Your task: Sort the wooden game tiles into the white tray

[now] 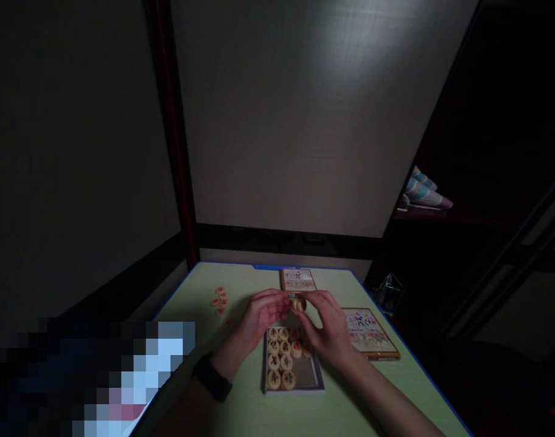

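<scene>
Above an open box tray (307, 373), my right hand (328, 321) pinches round wooden Chinese chess pieces (299, 304) between thumb and fingers. My left hand (265, 312), with a dark band on its wrist, meets it from the left, its curled fingers closed at the other side of these pieces. Their faces are mostly hidden by the fingers. In the tray, black-marked pieces (274, 362) lie in two columns on the left, and red-marked pieces (296, 349) lie at the top right, partly covered by my right hand.
Several red-marked pieces (220, 301) lie loose on the left of the green table (177, 340). A printed box (299, 279) sits at the far edge, and a larger printed lid (371, 334) lies on the right. A wall panel rises behind the table.
</scene>
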Available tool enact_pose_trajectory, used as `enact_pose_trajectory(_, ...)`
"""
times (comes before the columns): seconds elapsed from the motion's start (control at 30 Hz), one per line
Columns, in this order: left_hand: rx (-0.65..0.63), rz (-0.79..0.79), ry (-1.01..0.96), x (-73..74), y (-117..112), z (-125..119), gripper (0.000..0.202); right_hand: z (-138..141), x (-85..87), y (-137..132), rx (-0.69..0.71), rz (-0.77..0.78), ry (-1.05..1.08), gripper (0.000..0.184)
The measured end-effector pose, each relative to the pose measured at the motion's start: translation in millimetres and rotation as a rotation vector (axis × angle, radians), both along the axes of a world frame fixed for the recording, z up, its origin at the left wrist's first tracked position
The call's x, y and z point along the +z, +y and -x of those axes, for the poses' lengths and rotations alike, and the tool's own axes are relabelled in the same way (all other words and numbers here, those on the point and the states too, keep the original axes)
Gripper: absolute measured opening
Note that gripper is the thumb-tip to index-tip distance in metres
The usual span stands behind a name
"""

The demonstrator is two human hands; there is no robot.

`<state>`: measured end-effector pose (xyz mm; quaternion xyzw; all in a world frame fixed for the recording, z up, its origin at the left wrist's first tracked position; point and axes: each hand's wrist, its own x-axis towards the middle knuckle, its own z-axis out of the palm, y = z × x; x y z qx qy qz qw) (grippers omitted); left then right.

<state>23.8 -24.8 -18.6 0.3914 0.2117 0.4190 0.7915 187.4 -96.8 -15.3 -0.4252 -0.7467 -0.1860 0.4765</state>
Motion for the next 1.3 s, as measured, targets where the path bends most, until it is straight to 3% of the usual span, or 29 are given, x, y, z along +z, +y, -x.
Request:
enact_pose_trajectory(0.5, -0.022, -0.019, -0.006, -6.7, 3.1, 0.0, 0.02, 1.2, -0.5, -0.5, 0.015, -0.024, -0.013, 0.034)
enact_pose_trajectory(0.83, -0.175, -0.161, -0.012, 8.2, -13.1, -1.6, 0.034, 5.4, 0.6, -4.1, 0.053, -0.018, -0.007, 0.033)
enact_pose_trajectory(1.3, -0.131, -0.132, -0.018, 5.1, -12.3, -1.3, 0.033, 9.3, -0.9, -3.4, 0.089, -0.035, -0.023, 0.035)
